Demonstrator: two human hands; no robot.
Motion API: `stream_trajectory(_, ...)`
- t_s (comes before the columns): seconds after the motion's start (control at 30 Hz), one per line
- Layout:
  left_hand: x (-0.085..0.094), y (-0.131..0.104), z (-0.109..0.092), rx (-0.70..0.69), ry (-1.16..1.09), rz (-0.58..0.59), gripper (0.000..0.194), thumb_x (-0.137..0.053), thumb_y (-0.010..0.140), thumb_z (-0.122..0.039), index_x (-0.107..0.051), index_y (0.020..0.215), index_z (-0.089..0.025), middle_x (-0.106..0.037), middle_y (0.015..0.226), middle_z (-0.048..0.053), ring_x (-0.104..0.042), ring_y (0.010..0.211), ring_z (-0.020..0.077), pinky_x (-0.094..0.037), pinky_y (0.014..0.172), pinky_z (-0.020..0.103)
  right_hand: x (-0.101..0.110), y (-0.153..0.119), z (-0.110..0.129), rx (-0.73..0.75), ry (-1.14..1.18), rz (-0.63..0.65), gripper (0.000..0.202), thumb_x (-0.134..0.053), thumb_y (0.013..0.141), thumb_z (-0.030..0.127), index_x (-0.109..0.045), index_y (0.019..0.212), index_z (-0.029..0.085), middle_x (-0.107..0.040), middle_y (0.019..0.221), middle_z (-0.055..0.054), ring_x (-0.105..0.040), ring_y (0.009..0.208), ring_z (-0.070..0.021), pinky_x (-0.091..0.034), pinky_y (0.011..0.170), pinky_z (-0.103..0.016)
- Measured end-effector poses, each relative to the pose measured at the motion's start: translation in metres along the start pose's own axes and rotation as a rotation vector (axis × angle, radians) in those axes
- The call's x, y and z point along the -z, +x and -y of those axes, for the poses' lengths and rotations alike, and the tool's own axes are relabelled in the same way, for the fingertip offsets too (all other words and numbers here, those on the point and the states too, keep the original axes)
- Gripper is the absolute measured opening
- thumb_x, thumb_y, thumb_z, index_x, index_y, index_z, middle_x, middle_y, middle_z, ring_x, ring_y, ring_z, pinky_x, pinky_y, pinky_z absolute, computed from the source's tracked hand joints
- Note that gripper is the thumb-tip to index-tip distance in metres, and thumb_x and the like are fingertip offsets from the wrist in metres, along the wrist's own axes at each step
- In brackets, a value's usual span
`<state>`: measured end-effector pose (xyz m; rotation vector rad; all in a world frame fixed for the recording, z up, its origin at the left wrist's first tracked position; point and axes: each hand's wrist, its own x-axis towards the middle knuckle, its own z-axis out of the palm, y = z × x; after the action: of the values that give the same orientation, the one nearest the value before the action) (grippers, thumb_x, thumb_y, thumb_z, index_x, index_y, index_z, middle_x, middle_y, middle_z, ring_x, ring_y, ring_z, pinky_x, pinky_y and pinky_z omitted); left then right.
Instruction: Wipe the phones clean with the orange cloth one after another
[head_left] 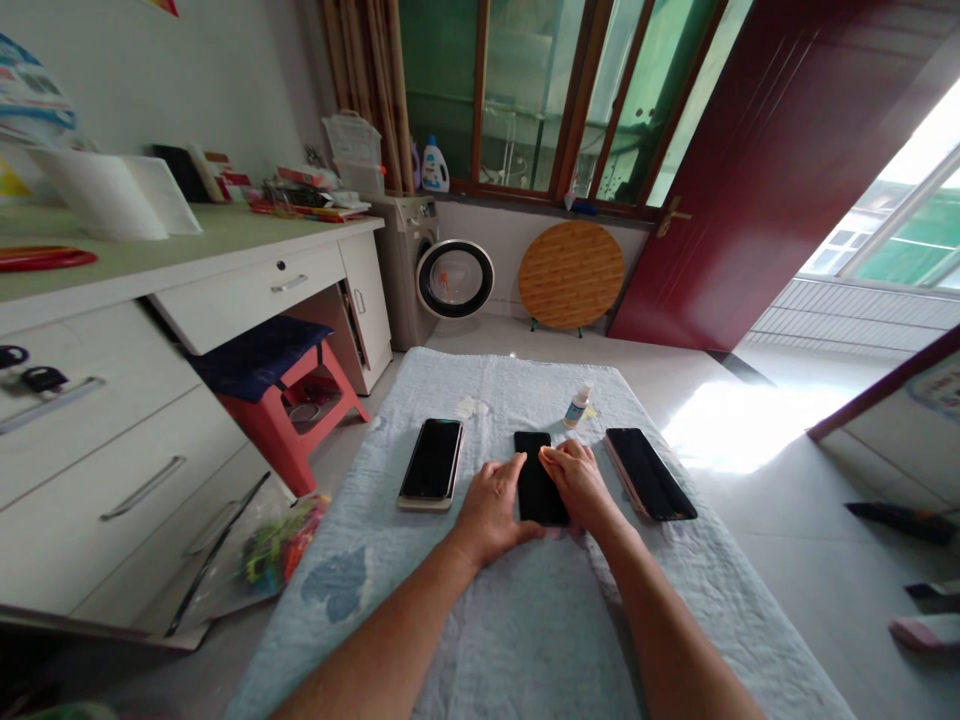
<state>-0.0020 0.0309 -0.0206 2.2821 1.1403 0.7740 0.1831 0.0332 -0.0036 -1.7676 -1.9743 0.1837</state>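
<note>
A black smartphone (pixel 537 487) lies flat on the cloth-covered table, between my two hands. My left hand (pixel 489 508) holds it steady, fingers along its left edge and thumb at its lower edge. Bunched over the phone's upper right side, my right hand (pixel 583 482) pinches a small orange cloth (pixel 546 458) against the screen; most of that piece is hidden by the fingers. Just beyond the right hand stands a small spray bottle (pixel 576 408) with a white top. Another phone (pixel 431 462) rests to the left, and a third phone (pixel 651 475) to the right.
A pale blue quilted cloth (pixel 480 385) covers the table. On the left are a white desk (pixel 247 285) and a red stool (pixel 319 400). Behind stand a washing machine (pixel 405 250) with its door ajar and a round wooden board (pixel 571 272). A dark red door (pixel 712 180) is at right.
</note>
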Motion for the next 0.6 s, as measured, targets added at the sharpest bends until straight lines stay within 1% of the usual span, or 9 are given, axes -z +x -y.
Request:
stream_trajectory(0.1, -0.001, 0.000, 0.000, 0.001, -0.004, -0.009, 0.105, -0.082, 0.057, -0.060, -0.036, 0.141, -0.018, -0.056, 0.128, 0.015, -0.052, 0.115, 0.0339, -0.043, 0.097, 0.047, -0.003, 0.003, 0.007, -0.022, -0.082, 0.024, 0.027, -0.049, 0.091, 0.027, -0.066, 0.111, 0.021, -0.058, 0.104, -0.009, -0.046, 0.094, -0.0218, -0.036, 0.087, -0.035)
stream_trajectory(0.17, -0.001, 0.001, 0.000, 0.006, -0.010, -0.007, 0.105, -0.081, 0.057, -0.063, -0.036, 0.141, -0.018, -0.057, 0.128, 0.015, -0.053, 0.114, 0.0347, -0.043, 0.097, 0.048, -0.002, 0.002, 0.012, -0.013, -0.099, 0.064, 0.033, -0.053, 0.086, 0.024, -0.062, 0.118, 0.023, -0.056, 0.114, -0.009, -0.044, 0.100, -0.0233, -0.035, 0.090, -0.036)
stream_trajectory(0.23, 0.000, 0.001, -0.001, 0.004, -0.023, -0.010, 0.107, -0.081, 0.056, -0.063, -0.035, 0.142, -0.020, -0.058, 0.128, 0.014, -0.054, 0.113, 0.0351, -0.043, 0.096, 0.049, -0.001, 0.000, 0.016, 0.024, -0.077, 0.102, 0.037, -0.053, 0.084, 0.020, -0.062, 0.120, 0.025, -0.054, 0.119, -0.008, -0.043, 0.103, -0.0236, -0.034, 0.092, -0.037)
stream_trajectory(0.33, 0.002, 0.002, -0.002, -0.015, -0.043, -0.017, 0.111, -0.083, 0.056, -0.060, -0.029, 0.145, -0.022, -0.057, 0.130, 0.013, -0.054, 0.113, 0.0344, -0.043, 0.096, 0.048, 0.001, -0.003, 0.020, 0.103, -0.020, 0.138, 0.038, -0.050, 0.083, 0.015, -0.064, 0.116, 0.026, -0.055, 0.119, -0.006, -0.043, 0.104, -0.0221, -0.033, 0.093, -0.035)
stream_trajectory(0.4, 0.003, 0.002, -0.003, -0.016, -0.041, -0.013, 0.113, -0.084, 0.055, -0.059, -0.027, 0.146, -0.021, -0.055, 0.133, 0.014, -0.054, 0.114, 0.0342, -0.043, 0.097, 0.048, 0.001, -0.003, 0.021, 0.131, 0.000, 0.146, 0.038, -0.048, 0.084, 0.013, -0.065, 0.115, 0.027, -0.056, 0.118, -0.005, -0.044, 0.103, -0.0212, -0.034, 0.092, -0.035)
stream_trajectory(0.5, 0.003, 0.002, -0.004, 0.015, -0.019, -0.001, 0.115, -0.085, 0.052, -0.059, -0.030, 0.144, -0.018, -0.055, 0.133, 0.016, -0.053, 0.116, 0.0346, -0.043, 0.099, 0.048, 0.001, -0.002, 0.017, 0.106, -0.004, 0.110, 0.033, -0.045, 0.090, 0.017, -0.066, 0.114, 0.028, -0.058, 0.114, -0.005, -0.045, 0.101, -0.0207, -0.035, 0.091, -0.034)
stream_trajectory(0.6, 0.001, 0.001, -0.003, 0.047, 0.016, 0.005, 0.110, -0.084, 0.054, -0.059, -0.035, 0.142, -0.015, -0.057, 0.130, 0.017, -0.052, 0.118, 0.0344, -0.042, 0.100, 0.048, 0.000, -0.001, 0.010, 0.075, -0.002, 0.059, 0.031, -0.042, 0.093, 0.019, -0.066, 0.111, 0.025, -0.058, 0.109, -0.006, -0.048, 0.097, -0.0195, -0.036, 0.089, -0.032)
